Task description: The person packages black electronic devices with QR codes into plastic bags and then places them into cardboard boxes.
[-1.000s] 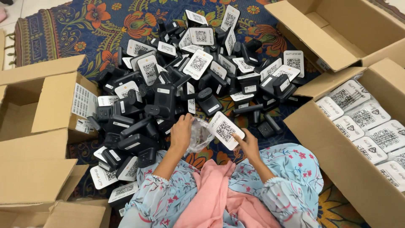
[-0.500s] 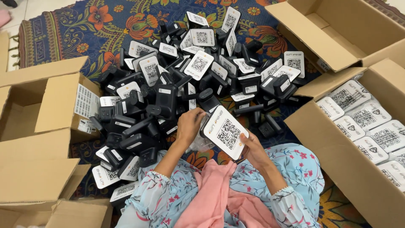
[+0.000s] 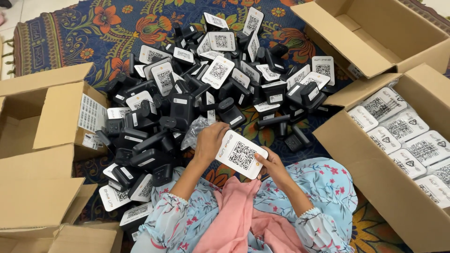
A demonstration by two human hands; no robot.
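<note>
A white rectangular card with a square black code pattern (image 3: pixel 241 154) is held face up between both hands, just above my lap. My left hand (image 3: pixel 209 141) grips its left edge, and a crumpled clear plastic bag (image 3: pixel 193 131) sticks out beside that hand. My right hand (image 3: pixel 272 165) supports the card's lower right corner from beneath. Right beyond my hands lies a large pile of black plastic devices and white code cards (image 3: pixel 206 89), spread over a patterned floral rug (image 3: pixel 108 23).
An open cardboard box (image 3: pixel 370 173) on the right holds bagged white code cards (image 3: pixel 408 140). Another open box (image 3: pixel 375 33) sits at the back right. Open cardboard boxes (image 3: pixel 42 140) stand at the left. My floral sleeves and pink scarf (image 3: pixel 239 215) fill the bottom.
The card has come up out of the clear bag and turned face up toward me. Both hands have shifted slightly nearer my lap with it.
</note>
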